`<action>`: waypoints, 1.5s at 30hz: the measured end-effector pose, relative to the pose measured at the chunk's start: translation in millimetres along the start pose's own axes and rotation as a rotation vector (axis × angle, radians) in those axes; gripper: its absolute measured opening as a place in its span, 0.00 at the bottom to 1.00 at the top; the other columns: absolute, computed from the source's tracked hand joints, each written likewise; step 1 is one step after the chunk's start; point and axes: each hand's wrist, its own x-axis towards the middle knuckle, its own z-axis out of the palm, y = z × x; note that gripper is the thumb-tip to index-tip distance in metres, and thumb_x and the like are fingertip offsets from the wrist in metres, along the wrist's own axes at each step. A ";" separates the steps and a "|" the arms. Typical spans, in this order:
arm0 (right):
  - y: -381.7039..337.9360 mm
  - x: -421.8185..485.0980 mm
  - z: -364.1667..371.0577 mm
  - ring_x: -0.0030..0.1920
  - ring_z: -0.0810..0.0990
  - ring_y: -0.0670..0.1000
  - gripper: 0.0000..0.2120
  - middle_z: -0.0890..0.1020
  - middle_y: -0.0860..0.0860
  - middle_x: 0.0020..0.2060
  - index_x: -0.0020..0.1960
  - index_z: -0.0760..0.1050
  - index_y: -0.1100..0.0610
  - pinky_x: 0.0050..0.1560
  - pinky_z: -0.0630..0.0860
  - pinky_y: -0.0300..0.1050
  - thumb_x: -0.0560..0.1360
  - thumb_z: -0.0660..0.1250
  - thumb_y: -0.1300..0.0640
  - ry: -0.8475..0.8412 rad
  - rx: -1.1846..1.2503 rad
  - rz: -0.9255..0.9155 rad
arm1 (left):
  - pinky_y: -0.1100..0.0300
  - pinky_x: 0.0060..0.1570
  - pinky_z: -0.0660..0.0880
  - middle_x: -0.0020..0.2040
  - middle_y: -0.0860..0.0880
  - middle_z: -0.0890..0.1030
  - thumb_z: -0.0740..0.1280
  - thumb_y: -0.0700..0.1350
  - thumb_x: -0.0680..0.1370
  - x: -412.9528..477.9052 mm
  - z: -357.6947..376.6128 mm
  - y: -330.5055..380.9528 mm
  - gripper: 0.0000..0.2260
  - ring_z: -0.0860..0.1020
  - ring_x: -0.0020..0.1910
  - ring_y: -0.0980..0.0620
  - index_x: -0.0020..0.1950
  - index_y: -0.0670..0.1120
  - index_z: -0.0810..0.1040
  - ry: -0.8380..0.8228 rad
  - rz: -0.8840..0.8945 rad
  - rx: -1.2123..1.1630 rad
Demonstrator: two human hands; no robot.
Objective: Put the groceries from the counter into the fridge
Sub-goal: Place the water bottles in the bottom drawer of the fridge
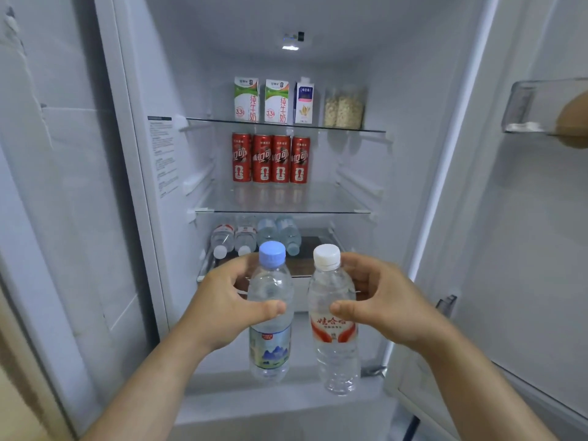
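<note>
The fridge [413, 90] stands open and fills the view. Its door [525, 249] is swung out on the fridge's right side, with a clear door bin [528, 106] high on it.

Inside the fridge, the top glass shelf [359, 129] carries two green-and-white milk cartons [246, 100], a blue-and-white carton [304, 103] and two clear jars [345, 106] of pale, grainy contents, all upright in a row. On the fridge's middle glass shelf [337, 202] four red cans [270, 159] stand side by side, touching. On the lowest shelf of the fridge four water bottles [245, 237] lie on their sides, caps pointing out towards the opening.

In front of the fridge's lower part, two bare forearms reach in. The left hand [222, 310] grasps a blue-capped water bottle [270, 345] round its upper body, thumb across the front and fingers behind. The right hand [381, 307] grasps a white-capped water bottle [334, 354] with a red label in the same way. Both bottles are upright, held in the air just beside each other, apart, and outside the shelves.

A small light [290, 47] glows in the fridge's ceiling.
</note>
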 end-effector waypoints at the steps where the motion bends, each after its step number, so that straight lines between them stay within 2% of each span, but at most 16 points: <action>1: 0.9 4.5 -1.4 0.57 0.83 0.49 0.34 0.84 0.44 0.57 0.68 0.73 0.44 0.60 0.78 0.57 0.65 0.79 0.55 -0.006 -0.010 -0.007 | 0.63 0.45 0.75 0.47 0.59 0.84 0.78 0.54 0.58 4.7 0.7 -0.9 0.26 0.81 0.45 0.59 0.55 0.58 0.80 -0.006 0.003 0.007; 4: 4.0 15.9 -6.1 0.56 0.83 0.48 0.31 0.84 0.45 0.56 0.68 0.74 0.46 0.60 0.78 0.56 0.68 0.76 0.62 -0.011 -0.019 -0.027 | 0.62 0.47 0.77 0.47 0.59 0.84 0.78 0.48 0.60 19.7 3.0 -3.1 0.24 0.82 0.46 0.59 0.56 0.58 0.80 -0.021 0.006 0.002; 6: 6.4 23.3 -9.7 0.56 0.83 0.48 0.30 0.84 0.44 0.56 0.68 0.75 0.47 0.60 0.78 0.56 0.68 0.76 0.62 -0.013 -0.032 -0.039 | 0.58 0.49 0.79 0.48 0.57 0.85 0.78 0.46 0.61 29.0 5.0 -5.8 0.25 0.83 0.47 0.56 0.56 0.56 0.80 -0.025 0.006 -0.013; 10: 7.2 38.9 -16.4 0.55 0.83 0.45 0.30 0.84 0.42 0.55 0.66 0.75 0.44 0.60 0.79 0.54 0.67 0.78 0.61 0.012 -0.087 -0.065 | 0.63 0.43 0.78 0.46 0.56 0.85 0.80 0.40 0.61 49.0 9.9 -8.4 0.24 0.83 0.44 0.56 0.52 0.59 0.81 0.007 0.017 -0.040; 12: 7.1 44.5 -16.9 0.54 0.83 0.43 0.30 0.84 0.40 0.53 0.64 0.76 0.42 0.59 0.79 0.53 0.65 0.78 0.57 0.048 -0.129 -0.090 | 0.62 0.44 0.79 0.46 0.56 0.85 0.80 0.44 0.59 61.5 12.6 -9.8 0.24 0.83 0.45 0.55 0.51 0.61 0.82 0.023 0.034 -0.043; 14: 9.4 48.3 -16.7 0.52 0.83 0.41 0.30 0.83 0.37 0.52 0.63 0.75 0.38 0.57 0.80 0.49 0.65 0.78 0.57 0.087 -0.166 -0.104 | 0.54 0.50 0.80 0.48 0.57 0.84 0.79 0.50 0.58 73.0 16.2 -12.2 0.26 0.83 0.48 0.53 0.54 0.62 0.80 0.034 0.058 -0.026; 16: 10.5 49.7 -16.3 0.51 0.83 0.39 0.30 0.83 0.36 0.52 0.63 0.75 0.37 0.55 0.80 0.46 0.67 0.77 0.57 0.133 -0.178 -0.109 | 0.48 0.53 0.79 0.49 0.56 0.85 0.77 0.52 0.57 81.6 19.7 -13.1 0.26 0.83 0.49 0.51 0.54 0.64 0.80 0.041 0.076 -0.018; 20: 9.4 55.8 -14.7 0.48 0.83 0.38 0.28 0.83 0.36 0.52 0.64 0.74 0.36 0.48 0.80 0.38 0.69 0.77 0.56 0.208 -0.155 -0.108 | 0.50 0.51 0.81 0.46 0.58 0.85 0.78 0.50 0.57 95.4 24.0 -13.2 0.25 0.83 0.45 0.54 0.51 0.68 0.79 0.049 0.090 -0.002; 22: 10.2 60.5 -11.9 0.47 0.83 0.41 0.28 0.82 0.38 0.53 0.64 0.73 0.36 0.46 0.82 0.39 0.69 0.76 0.56 0.258 -0.118 -0.097 | 0.49 0.49 0.81 0.45 0.56 0.85 0.78 0.52 0.56 101.6 25.0 -15.4 0.24 0.83 0.43 0.53 0.50 0.67 0.80 0.043 0.089 -0.026; 24: 12.5 66.3 -8.0 0.51 0.82 0.40 0.27 0.82 0.37 0.53 0.63 0.72 0.34 0.52 0.80 0.42 0.70 0.75 0.56 0.322 -0.107 -0.100 | 0.48 0.49 0.82 0.44 0.56 0.85 0.80 0.46 0.58 108.3 26.3 -19.6 0.24 0.83 0.43 0.52 0.49 0.67 0.80 0.034 0.102 -0.034; 27: 12.9 73.3 -2.9 0.54 0.79 0.37 0.26 0.81 0.35 0.54 0.58 0.71 0.29 0.53 0.76 0.36 0.71 0.74 0.55 0.388 -0.094 -0.101 | 0.51 0.46 0.81 0.44 0.57 0.85 0.81 0.36 0.63 117.4 27.3 -26.3 0.29 0.83 0.41 0.55 0.47 0.69 0.80 0.031 0.120 -0.025; 32: 22.4 86.5 -2.1 0.57 0.78 0.38 0.28 0.80 0.36 0.56 0.64 0.71 0.35 0.56 0.75 0.39 0.69 0.75 0.55 0.455 -0.160 -0.064 | 0.66 0.44 0.77 0.45 0.66 0.83 0.81 0.39 0.64 132.5 29.9 -37.2 0.27 0.82 0.44 0.62 0.51 0.66 0.77 0.027 0.175 0.011; 35: 26.8 94.4 -0.4 0.58 0.75 0.34 0.29 0.77 0.32 0.57 0.62 0.71 0.33 0.56 0.71 0.31 0.69 0.75 0.57 0.465 -0.214 -0.115 | 0.70 0.42 0.76 0.48 0.68 0.82 0.80 0.40 0.65 138.1 32.9 -38.9 0.28 0.80 0.47 0.65 0.53 0.68 0.75 0.028 0.197 -0.001; 38: 32.6 103.9 0.3 0.57 0.70 0.28 0.30 0.71 0.25 0.55 0.57 0.67 0.28 0.52 0.65 0.21 0.70 0.76 0.57 0.442 -0.335 -0.154 | 0.67 0.46 0.76 0.50 0.70 0.80 0.80 0.43 0.66 142.7 37.1 -45.6 0.29 0.79 0.50 0.66 0.54 0.70 0.73 0.034 0.223 0.011; 41: 47.6 111.8 1.8 0.58 0.68 0.27 0.31 0.69 0.26 0.57 0.61 0.65 0.31 0.54 0.63 0.21 0.72 0.75 0.59 0.438 -0.416 -0.178 | 0.66 0.48 0.76 0.51 0.72 0.78 0.79 0.44 0.66 144.0 38.0 -54.4 0.30 0.78 0.51 0.67 0.55 0.72 0.71 0.037 0.263 0.057; 45: 66.4 119.7 5.9 0.59 0.67 0.27 0.30 0.68 0.28 0.58 0.63 0.66 0.36 0.57 0.62 0.21 0.72 0.74 0.61 0.473 -0.434 -0.205 | 0.58 0.53 0.79 0.54 0.66 0.80 0.79 0.47 0.67 148.1 36.4 -70.8 0.29 0.79 0.55 0.61 0.60 0.70 0.73 0.026 0.252 0.067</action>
